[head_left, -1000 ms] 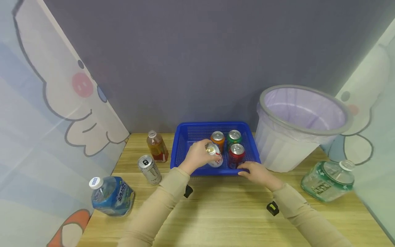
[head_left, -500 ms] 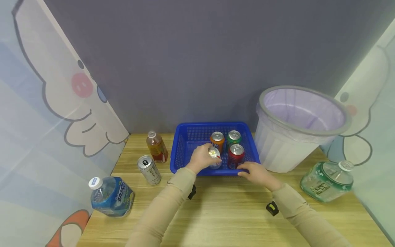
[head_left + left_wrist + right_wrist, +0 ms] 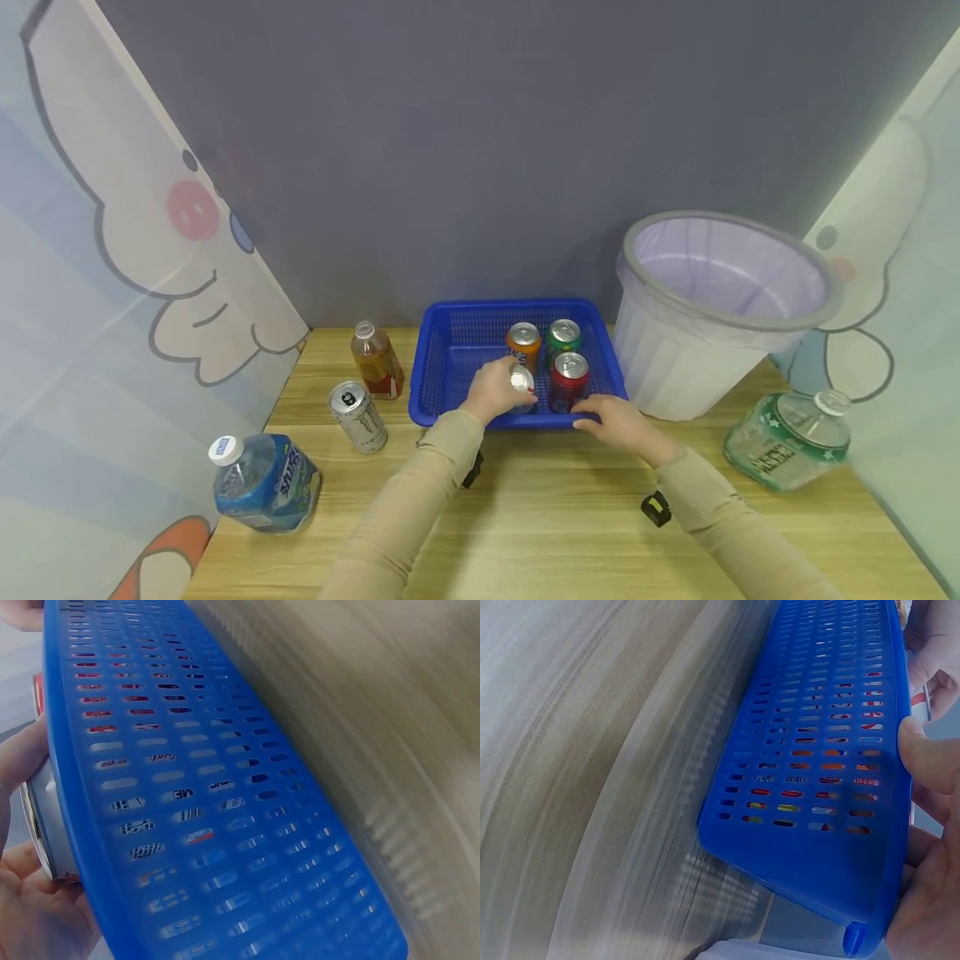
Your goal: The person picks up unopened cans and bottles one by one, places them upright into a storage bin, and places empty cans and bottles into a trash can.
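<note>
A white can [image 3: 522, 381] stands inside the blue plastic basket [image 3: 442, 418], near its front wall. My left hand [image 3: 495, 390] grips it from the left, thumb and fingers around its sides. My right hand [image 3: 619, 423] holds the basket's front rim, its thumb outside and fingers reaching over inside, as the right wrist view shows. Beside the white can stand a red can [image 3: 570, 382], an orange can [image 3: 523, 343] and a green can [image 3: 562, 337]. Through the slots of the basket wall [image 3: 165, 787], parts of the printed cans show in the left wrist view.
To the left stand a brown drink bottle [image 3: 377, 362], a silver-grey can [image 3: 358, 417] and a blue-labelled bottle [image 3: 268, 483] with a white cap. A large lined bin [image 3: 663, 367] stands right of the basket. A green-labelled bottle [image 3: 787, 442] stands at far right on the wooden table [image 3: 540, 517].
My left hand has lowered the white can into the basket, and the can has gone from tilted to nearly upright. My right hand has stayed at the basket's front rim.
</note>
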The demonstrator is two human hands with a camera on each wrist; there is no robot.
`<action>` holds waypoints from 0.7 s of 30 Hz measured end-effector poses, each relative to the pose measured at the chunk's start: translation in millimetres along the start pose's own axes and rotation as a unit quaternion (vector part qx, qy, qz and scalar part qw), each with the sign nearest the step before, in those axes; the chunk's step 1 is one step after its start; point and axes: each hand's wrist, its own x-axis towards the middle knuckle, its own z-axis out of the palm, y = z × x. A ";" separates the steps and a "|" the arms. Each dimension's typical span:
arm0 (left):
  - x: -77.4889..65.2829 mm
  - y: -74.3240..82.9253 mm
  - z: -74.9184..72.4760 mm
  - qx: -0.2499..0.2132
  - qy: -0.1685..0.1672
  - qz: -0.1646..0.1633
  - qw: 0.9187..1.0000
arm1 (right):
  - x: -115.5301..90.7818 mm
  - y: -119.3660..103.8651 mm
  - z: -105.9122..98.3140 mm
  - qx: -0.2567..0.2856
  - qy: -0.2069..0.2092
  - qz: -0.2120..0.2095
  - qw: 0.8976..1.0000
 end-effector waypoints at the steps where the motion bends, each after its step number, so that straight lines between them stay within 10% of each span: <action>1: 0.0 0.3 0.4 0.000 0.000 0.001 1.000 | -0.3 0.5 0.2 -0.001 0.000 0.001 1.000; 21: 5.8 6.5 6.7 -0.011 -0.022 -0.011 1.000 | -0.6 -0.2 0.1 -0.006 -0.009 0.012 1.000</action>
